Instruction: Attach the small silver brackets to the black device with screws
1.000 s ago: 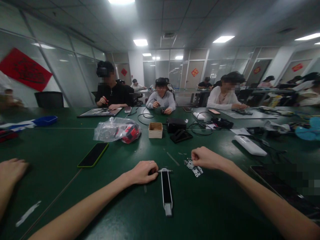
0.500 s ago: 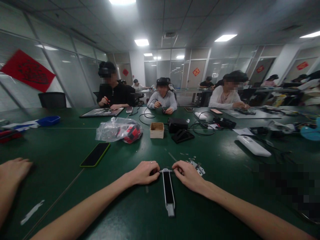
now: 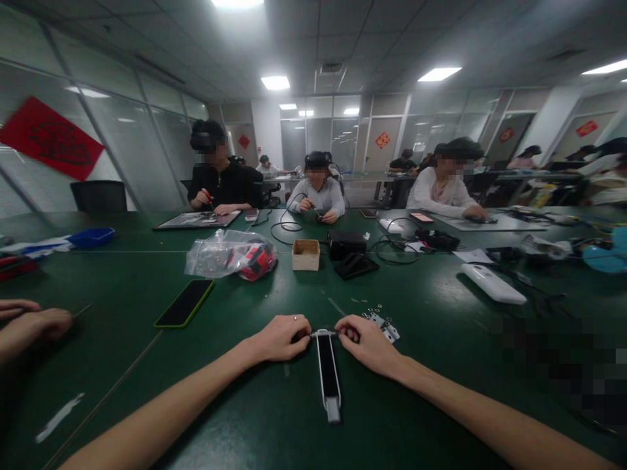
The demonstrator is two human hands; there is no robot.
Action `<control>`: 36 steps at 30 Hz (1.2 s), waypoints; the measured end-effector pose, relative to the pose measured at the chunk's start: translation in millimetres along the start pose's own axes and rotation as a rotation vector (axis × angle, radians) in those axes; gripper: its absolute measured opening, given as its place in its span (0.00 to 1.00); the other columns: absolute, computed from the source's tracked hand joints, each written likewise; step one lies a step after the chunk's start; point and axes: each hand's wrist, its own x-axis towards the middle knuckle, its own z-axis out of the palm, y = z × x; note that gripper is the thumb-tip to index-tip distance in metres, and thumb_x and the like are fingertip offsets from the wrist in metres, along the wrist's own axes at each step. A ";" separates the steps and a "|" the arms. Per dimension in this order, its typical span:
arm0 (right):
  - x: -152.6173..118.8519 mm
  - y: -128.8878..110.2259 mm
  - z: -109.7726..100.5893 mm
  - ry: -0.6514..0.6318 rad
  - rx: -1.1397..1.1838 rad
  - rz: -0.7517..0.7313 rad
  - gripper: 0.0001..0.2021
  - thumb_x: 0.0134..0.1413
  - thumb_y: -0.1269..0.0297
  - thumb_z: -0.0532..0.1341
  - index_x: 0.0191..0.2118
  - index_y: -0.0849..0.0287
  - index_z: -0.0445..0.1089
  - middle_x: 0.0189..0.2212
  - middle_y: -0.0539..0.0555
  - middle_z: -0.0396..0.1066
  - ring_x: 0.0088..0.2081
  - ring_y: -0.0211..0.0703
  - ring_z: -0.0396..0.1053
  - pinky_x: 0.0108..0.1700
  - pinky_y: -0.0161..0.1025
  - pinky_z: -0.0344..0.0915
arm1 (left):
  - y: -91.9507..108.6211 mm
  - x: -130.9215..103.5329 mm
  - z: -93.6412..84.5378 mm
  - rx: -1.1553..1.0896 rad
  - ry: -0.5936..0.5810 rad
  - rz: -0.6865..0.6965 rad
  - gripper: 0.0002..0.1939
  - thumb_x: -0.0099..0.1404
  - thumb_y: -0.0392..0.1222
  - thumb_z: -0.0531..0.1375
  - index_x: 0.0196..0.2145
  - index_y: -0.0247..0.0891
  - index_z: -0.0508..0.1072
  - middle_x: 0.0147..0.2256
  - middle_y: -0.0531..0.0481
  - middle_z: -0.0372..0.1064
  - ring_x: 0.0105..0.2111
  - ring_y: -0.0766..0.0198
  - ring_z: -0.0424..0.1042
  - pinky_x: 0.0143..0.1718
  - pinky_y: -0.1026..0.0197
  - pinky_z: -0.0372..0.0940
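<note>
A long white-framed device with a black centre (image 3: 328,372) lies on the green table, its light grey end toward me. A thin metal rod crosses its far end. My left hand (image 3: 287,337) pinches the rod's left end with closed fingers. On the other side, my right hand (image 3: 361,338) has its fingers closed round the rod's right end. Small metal plates (image 3: 388,331) and several little rings lie just beyond my right hand.
A phone with a green edge (image 3: 185,303) lies left. Farther off are a plastic bag (image 3: 210,253), a small open box (image 3: 306,255), a black stand (image 3: 356,265) and a white device (image 3: 493,284). Another person's hands (image 3: 36,326) rest at the left edge.
The other person's hands at the left have moved further into view, with a thin tool now showing. My own hands keep their hold; the view has shifted slightly.
</note>
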 end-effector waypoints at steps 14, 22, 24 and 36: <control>-2.2 1.6 -2.0 -0.055 0.066 -0.009 0.08 0.57 0.67 0.56 0.40 0.62 0.69 0.33 0.53 0.69 0.33 0.38 0.66 0.34 0.36 0.65 | -2.5 -0.6 2.5 0.004 0.015 0.025 0.07 0.63 0.38 0.51 0.36 0.37 0.67 0.31 0.51 0.66 0.29 0.66 0.66 0.31 0.66 0.58; 0.2 3.6 -0.1 -0.034 0.048 -0.003 0.07 0.56 0.68 0.58 0.39 0.62 0.71 0.32 0.52 0.70 0.31 0.38 0.66 0.34 0.36 0.63 | -3.4 -0.3 3.8 0.001 0.017 0.024 0.06 0.63 0.37 0.52 0.35 0.37 0.68 0.30 0.51 0.66 0.28 0.66 0.66 0.30 0.66 0.58; 0.6 3.5 0.0 -0.040 0.043 -0.001 0.07 0.56 0.67 0.57 0.39 0.62 0.71 0.32 0.52 0.70 0.31 0.39 0.66 0.33 0.36 0.63 | -4.1 -0.3 4.4 -0.004 0.024 0.030 0.06 0.63 0.37 0.52 0.35 0.36 0.68 0.30 0.51 0.66 0.28 0.66 0.66 0.30 0.66 0.58; 0.8 5.7 -0.2 -0.085 0.026 -0.018 0.10 0.59 0.66 0.55 0.42 0.60 0.71 0.36 0.53 0.72 0.35 0.39 0.68 0.37 0.36 0.65 | -3.9 -0.1 3.8 -0.020 0.015 0.029 0.07 0.64 0.38 0.51 0.36 0.36 0.68 0.30 0.51 0.66 0.28 0.67 0.66 0.30 0.66 0.58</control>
